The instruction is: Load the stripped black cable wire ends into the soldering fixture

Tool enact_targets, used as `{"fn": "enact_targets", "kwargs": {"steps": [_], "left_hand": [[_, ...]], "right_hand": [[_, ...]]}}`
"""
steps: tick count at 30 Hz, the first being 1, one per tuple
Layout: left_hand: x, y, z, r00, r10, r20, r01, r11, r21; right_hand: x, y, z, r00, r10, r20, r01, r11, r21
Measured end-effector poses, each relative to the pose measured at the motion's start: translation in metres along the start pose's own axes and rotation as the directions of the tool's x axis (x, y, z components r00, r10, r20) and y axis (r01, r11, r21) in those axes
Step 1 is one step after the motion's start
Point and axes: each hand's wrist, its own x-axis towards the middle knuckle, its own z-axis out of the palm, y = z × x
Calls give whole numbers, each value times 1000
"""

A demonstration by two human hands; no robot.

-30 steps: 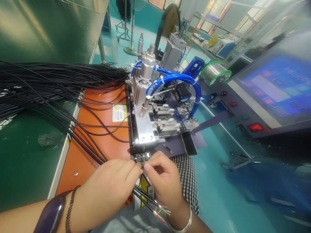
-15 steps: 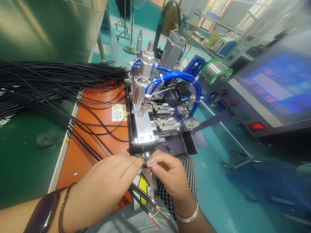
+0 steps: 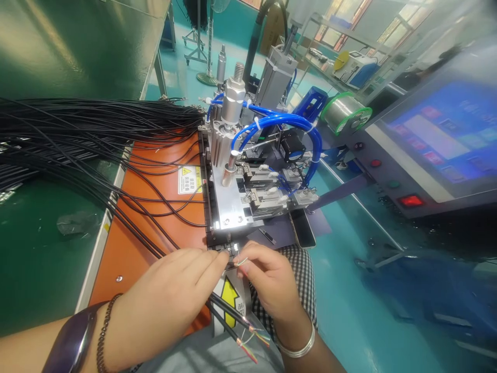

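Pinching thin stripped wires (image 3: pixel 241 262), the right hand (image 3: pixel 267 287) lay beside the left hand (image 3: pixel 166 300), whose fingers clenched black cables (image 3: pixel 229 312) at 6 o'clock from the black clamp (image 3: pixel 221 249).

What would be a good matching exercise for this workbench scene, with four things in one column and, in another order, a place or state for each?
Things:
1. Right hand
2. Blue air tubing
3. Wire spool
4. Warning label

Places or states:
A. Yellow and white, on the orange mat
B. Pinching thin wires
C. Looped over the machine
D. Green-rimmed, to the right of the machine

Right pairs: 1-B, 2-C, 3-D, 4-A
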Motion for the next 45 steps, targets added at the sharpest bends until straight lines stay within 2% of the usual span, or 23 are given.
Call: {"fn": "enact_targets", "kwargs": {"steps": [3,8,12,16,21,26,28,33,39,45], "left_hand": [[1,-1,-1,999,33,-14,-32,999,29],[1,-12,4,998,20,-63,-17,998,56],[4,-21,13,996,22,-89,-17,999,46],[9,-22,16,999,19,-40,-19,1000,17],[11,-19,17,1000,6,18,-7,999,37],[12,-18,17,998,35,43,-38,997,68],[12,-18,18,997,59,47,-63,994,84],[10,-15,18,997,49,54,-55,993,108],[8,-13,15,998,68,-17,-66,992,104],[11,-13,15,999,49,15,-50,993,110]], "right_hand": [[1,-1,0,999,43,3,-43,998,51],[6,3,-13,970,232,67,-239,963,123],[8,7,-21,942,325,85,-330,942,60],[10,11,-19,905,422,48,-421,906,-31],[13,15,-16,911,413,16,-410,908,-83],[11,15,-22,926,376,37,-348,887,-304],[11,15,-25,920,386,61,-345,876,-336],[10,20,-27,914,397,80,-368,897,-247],[9,22,-23,917,396,42,-388,913,-124],[11,24,-19,915,404,-12,-401,905,-141]]}}
